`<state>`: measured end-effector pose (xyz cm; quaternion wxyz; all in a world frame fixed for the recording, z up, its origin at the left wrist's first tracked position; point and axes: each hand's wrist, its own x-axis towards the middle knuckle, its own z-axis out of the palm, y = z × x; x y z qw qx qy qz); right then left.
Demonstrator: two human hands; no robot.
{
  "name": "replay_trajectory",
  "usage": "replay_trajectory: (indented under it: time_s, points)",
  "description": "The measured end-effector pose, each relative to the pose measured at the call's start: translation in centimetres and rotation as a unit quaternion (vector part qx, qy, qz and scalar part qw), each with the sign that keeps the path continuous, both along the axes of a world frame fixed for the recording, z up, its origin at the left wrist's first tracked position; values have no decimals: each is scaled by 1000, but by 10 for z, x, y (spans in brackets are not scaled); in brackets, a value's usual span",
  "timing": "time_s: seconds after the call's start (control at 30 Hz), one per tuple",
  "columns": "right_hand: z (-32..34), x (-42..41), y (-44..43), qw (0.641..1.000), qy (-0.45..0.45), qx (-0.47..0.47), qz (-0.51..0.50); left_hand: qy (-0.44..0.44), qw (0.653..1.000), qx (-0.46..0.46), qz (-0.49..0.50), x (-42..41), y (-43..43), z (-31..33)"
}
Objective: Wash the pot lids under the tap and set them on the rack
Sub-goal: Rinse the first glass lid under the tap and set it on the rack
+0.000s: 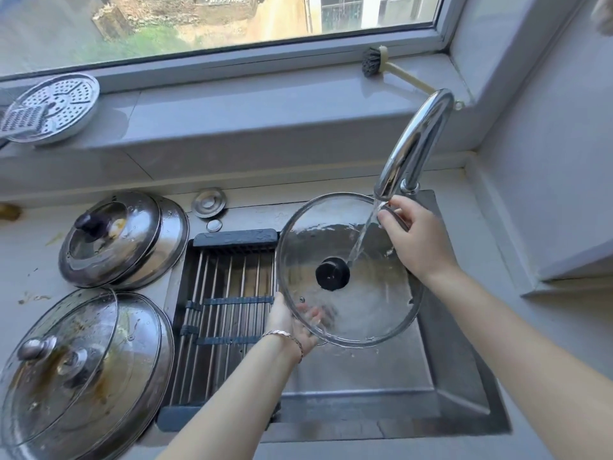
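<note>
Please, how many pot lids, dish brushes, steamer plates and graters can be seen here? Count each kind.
Pot lids: 5 (lid under the tap; upper-left pair; lower-left pair)
Dish brush: 1
Steamer plate: 1
Grater: 1
Total: 8

Clear glass lid (365, 293) with silver rim, black knob (332, 273); chrome tap (411, 151). Rack (225, 293) has silver bars on a dark grey frame, sink (457, 376) grey steel. Counter lids (86, 370) silver with brown-yellow stains; sill tray (56, 104) silver, dotted holes; brush (371, 63) grey bristles, cream handle.
</note>
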<state>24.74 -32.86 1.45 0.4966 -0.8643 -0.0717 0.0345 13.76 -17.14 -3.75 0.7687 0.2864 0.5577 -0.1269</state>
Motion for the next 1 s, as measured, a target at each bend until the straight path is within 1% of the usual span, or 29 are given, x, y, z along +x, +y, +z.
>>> replay_trajectory:
  time_s: [0.07,0.1,0.13,0.2,0.27,0.33,0.37,0.4,0.47,0.5,0.53,0.63,0.73,0.8,0.83,0.87,0.9,0.93,0.97,1.0]
  points:
    - [-13,-1,0,997,33,72,-26,-11,998,47,31,-3,14,2]
    - [-24,-3,1,989,70,115,-56,-21,996,73,43,-5,22,7]
    - [-38,-6,2,977,117,152,-94,-35,994,93,51,-7,28,14]
    - [-71,-16,7,941,218,191,-175,-64,988,132,43,-5,38,28]
    - [-102,-34,12,901,312,209,-217,-63,980,186,-12,0,41,41]
    - [-128,-58,17,863,403,203,-229,-41,970,224,-83,7,38,52]
    - [-136,-70,19,839,449,203,-228,-37,965,236,-111,11,35,55]
    - [-140,-80,20,809,496,215,-232,-34,959,249,-132,16,31,59]
    - [-137,-92,16,733,576,268,-243,-36,943,292,-157,23,22,63]
    - [-134,-93,12,701,599,298,-248,-47,933,318,-163,26,18,63]
    - [-131,-92,6,676,612,328,-248,-57,919,349,-172,28,14,63]
    - [-122,-82,-14,621,634,398,-233,-82,865,448,-212,25,6,61]
    - [-107,-72,-32,602,635,449,-180,-128,818,514,-226,14,5,55]
    - [-97,-66,-44,599,646,457,-117,-188,802,525,-214,7,6,51]
    - [-96,-64,-48,591,664,449,-92,-228,792,525,-213,5,6,50]
    - [-94,-65,-49,586,687,422,-75,-271,767,533,-230,2,7,49]
    - [-94,-66,-47,590,707,385,-63,-317,725,554,-258,-1,8,48]
    - [-95,-69,-43,610,714,337,-65,-359,673,576,-294,-5,8,50]
    - [-98,-73,-37,638,706,297,-80,-392,628,589,-324,-7,9,48]
    - [-101,-77,-30,670,681,275,-108,-408,603,587,-355,-8,11,48]
